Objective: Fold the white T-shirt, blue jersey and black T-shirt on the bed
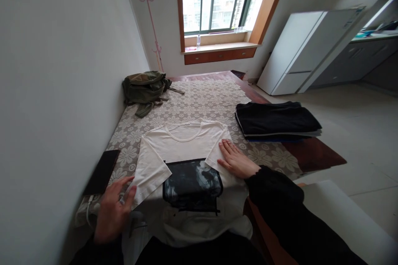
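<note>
A white T-shirt (pixel 183 145) with a dark printed picture (pixel 189 182) lies spread face up on the table, neckline away from me. Both sleeves are laid inward over the front, and its lower part hangs over the near edge towards my lap. My right hand (pixel 234 159) rests flat on the right sleeve with fingers stretched out. Beside the left edge of the shirt is my left hand (pixel 115 207), fingers apart and curved, its fingertips close to the fabric; whether they touch it I cannot tell.
The table wears a patterned floral cloth (pixel 199 95). A stack of folded dark clothes (pixel 276 120) sits at the right, a green backpack (pixel 146 87) at the back left. Left of the shirt lies a black tablet-like device (pixel 102 172) near a white cable (pixel 89 211). The wall (pixel 62 91) borders the left side.
</note>
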The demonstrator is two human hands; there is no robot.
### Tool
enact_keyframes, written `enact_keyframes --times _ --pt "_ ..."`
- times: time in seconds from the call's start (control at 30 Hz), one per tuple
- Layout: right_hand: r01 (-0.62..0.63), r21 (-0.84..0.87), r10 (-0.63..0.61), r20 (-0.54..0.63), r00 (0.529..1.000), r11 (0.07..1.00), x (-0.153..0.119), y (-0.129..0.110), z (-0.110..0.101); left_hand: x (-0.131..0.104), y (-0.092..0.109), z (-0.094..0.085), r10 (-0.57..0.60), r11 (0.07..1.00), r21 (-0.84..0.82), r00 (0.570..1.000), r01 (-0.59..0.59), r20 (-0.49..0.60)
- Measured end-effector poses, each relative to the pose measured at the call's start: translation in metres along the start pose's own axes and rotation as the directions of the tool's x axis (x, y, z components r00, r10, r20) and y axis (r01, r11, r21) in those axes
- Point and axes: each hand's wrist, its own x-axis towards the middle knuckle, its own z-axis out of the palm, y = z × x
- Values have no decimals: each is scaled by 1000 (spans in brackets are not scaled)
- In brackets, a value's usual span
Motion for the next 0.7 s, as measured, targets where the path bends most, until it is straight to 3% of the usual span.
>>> enact_keyframes --times 0.03,0.1,0.17,0.23,0.3,0.43,0.57,0.7 --pt "-9 -2 9 18 1000 1000 10 0 -1 11 -1 2 58 998 6 990 -59 126" --pt "-35 -10 35 50 998 999 29 -2 -4 33 -3 13 148 983 52 931 -175 333" --pt "-67 -21 68 64 996 998 46 -5 -7 54 -4 30 178 957 126 872 -261 457" --pt "-111 -28 112 61 992 993 60 -8 -9 75 -3 49 169 931 195 838 -308 519" --pt "-156 -22 157 44 987 987 70 -10 -11 95 0 67 135 912 262 834 -315 534" --pt "-190 2 190 -46 981 982 83 -10 -12 131 7 90 87 904 332 876 -270 475" --pt "-186 17 187 -92 978 982 89 -8 -12 146 7 100 125 924 289 913 -250 389" --pt "-187 43 188 -24 982 981 94 -2 -16 152 0 102 113 957 221 941 -190 319"
